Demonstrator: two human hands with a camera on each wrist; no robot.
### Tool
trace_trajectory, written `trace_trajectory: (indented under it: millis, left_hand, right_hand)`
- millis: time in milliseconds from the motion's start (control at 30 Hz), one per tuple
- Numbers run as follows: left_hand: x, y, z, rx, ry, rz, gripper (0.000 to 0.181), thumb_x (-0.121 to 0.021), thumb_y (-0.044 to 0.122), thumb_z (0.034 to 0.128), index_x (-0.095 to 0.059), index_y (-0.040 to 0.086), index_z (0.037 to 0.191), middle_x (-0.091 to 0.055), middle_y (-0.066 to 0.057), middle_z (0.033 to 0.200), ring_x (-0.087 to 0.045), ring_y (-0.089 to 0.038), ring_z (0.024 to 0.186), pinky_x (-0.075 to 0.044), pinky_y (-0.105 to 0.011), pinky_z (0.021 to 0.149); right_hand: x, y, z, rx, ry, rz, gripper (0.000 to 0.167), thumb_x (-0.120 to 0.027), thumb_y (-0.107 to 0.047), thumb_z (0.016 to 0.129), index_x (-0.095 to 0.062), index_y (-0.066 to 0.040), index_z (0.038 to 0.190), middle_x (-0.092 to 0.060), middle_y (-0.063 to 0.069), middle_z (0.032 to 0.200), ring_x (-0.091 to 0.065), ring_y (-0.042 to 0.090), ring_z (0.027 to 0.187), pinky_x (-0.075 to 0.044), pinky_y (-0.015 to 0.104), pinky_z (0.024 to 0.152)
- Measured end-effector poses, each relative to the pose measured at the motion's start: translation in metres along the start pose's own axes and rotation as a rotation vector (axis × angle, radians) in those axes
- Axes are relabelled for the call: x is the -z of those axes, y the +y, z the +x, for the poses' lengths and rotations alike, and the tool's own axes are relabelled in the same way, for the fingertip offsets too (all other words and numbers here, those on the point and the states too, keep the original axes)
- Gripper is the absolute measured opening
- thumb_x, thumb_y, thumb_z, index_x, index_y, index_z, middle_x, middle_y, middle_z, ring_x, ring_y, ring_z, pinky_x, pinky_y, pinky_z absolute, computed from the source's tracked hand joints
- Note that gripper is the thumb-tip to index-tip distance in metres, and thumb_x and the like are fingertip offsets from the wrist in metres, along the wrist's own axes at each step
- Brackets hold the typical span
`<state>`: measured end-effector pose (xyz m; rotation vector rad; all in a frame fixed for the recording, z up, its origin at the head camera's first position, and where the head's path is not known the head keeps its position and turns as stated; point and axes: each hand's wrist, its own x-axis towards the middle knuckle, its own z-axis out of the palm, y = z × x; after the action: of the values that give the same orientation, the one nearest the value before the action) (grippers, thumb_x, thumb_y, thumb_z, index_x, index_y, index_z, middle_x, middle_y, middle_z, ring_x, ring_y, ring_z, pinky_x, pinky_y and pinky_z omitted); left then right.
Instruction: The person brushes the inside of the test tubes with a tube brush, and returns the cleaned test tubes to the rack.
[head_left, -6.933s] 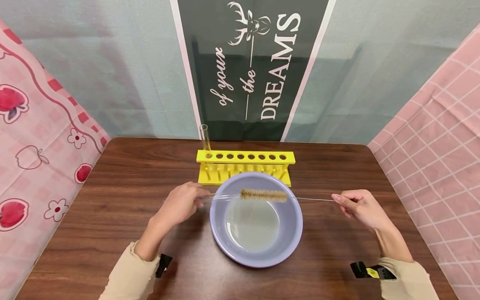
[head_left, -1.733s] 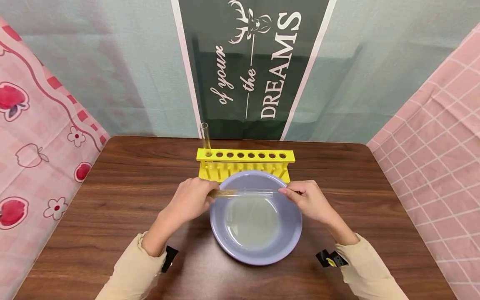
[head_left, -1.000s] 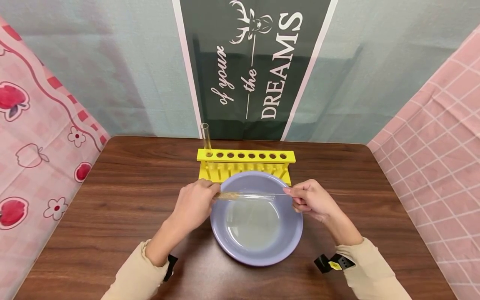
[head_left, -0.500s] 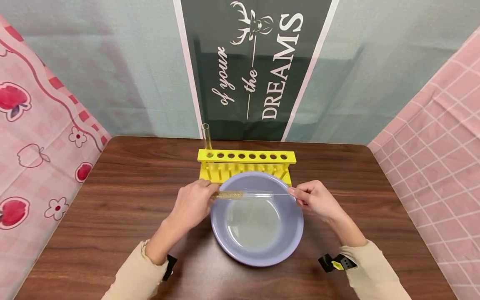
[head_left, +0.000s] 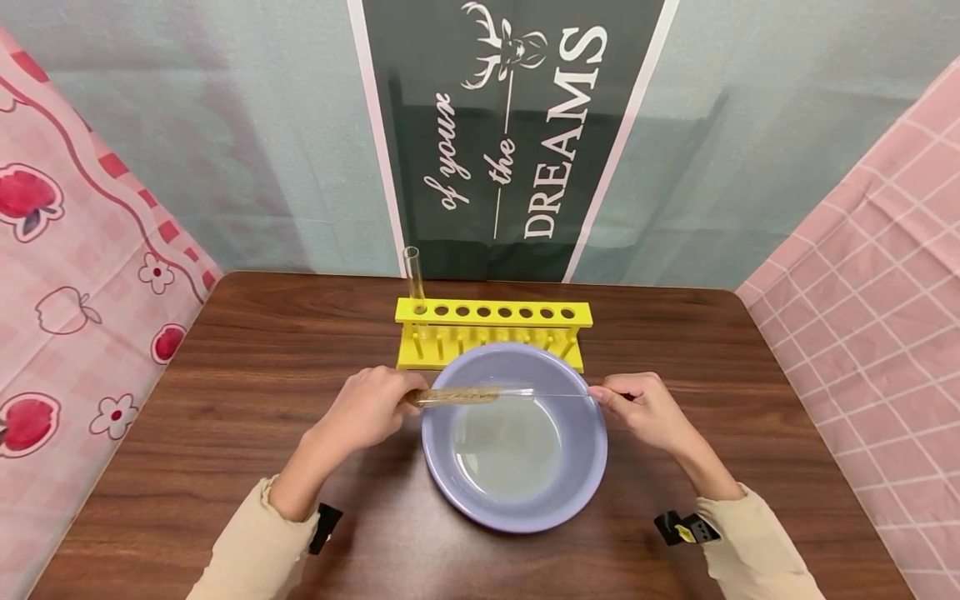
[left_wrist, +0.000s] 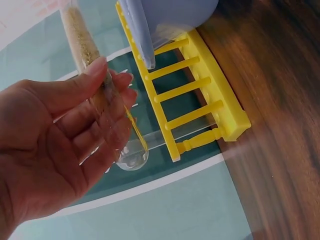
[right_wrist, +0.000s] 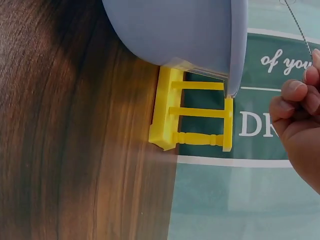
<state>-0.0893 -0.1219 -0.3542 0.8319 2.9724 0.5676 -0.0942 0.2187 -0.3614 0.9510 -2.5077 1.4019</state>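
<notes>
Above the purple basin (head_left: pixel 513 521), which holds cloudy liquid, a clear test tube (head_left: pixel 517 392) lies roughly level. My left hand (head_left: pixel 369 408) grips it near its rounded closed end, which shows in the left wrist view below the fingers (left_wrist: pixel 95 67). Tan bristles of a brush (head_left: pixel 457 396) fill part of the tube. The brush's thin twisted wire (right_wrist: pixel 298 25) runs out of the tube's mouth to the right, where my right hand (head_left: pixel 648 412) pinches it between thumb and fingers. The brush's far tip is partly hidden by the left hand.
Behind the basin stands a yellow test tube rack (head_left: pixel 495 312), with one upright tube (head_left: pixel 414 279) in its leftmost hole. The basin overlaps the rack's front. A wooden table (head_left: pixel 262 333) lies beneath, with fabric hung at the back and sides.
The brush, outside the tube in the oldest frame, is now inside it. Over the last second, both hands have moved slightly apart, the left one leftward and the right one rightward.
</notes>
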Motion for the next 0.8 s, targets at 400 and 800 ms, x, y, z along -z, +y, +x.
trace_trajectory:
  millis: [400,800]
  left_hand:
    - [-0.004,0.006,-0.001,-0.016,0.142,0.154,0.02,-0.071,-0.002,0.0683,-0.065,0.013,0.078,-0.059,0.003,0.07,-0.058,-0.018,0.067,-0.045,-0.036,0.049]
    - [-0.012,0.004,-0.003,-0.13,0.358,0.235,0.03,-0.059,-0.014,0.0637,-0.064,0.008,0.082,-0.054,-0.004,0.068,-0.054,-0.023,0.067,-0.042,-0.034,0.05]
  right_hand:
    - [0.005,0.013,-0.001,-0.446,-0.081,0.415,0.041,-0.055,-0.005,0.089,-0.041,0.004,0.052,-0.028,0.008,0.044,-0.024,0.017,0.037,-0.018,0.033,0.036]
    - [0.015,0.02,0.002,-0.61,-0.26,0.961,0.04,-0.034,0.005,0.094,-0.031,-0.003,0.055,-0.019,0.004,0.049,-0.014,0.017,0.039,-0.013,0.03,0.044]
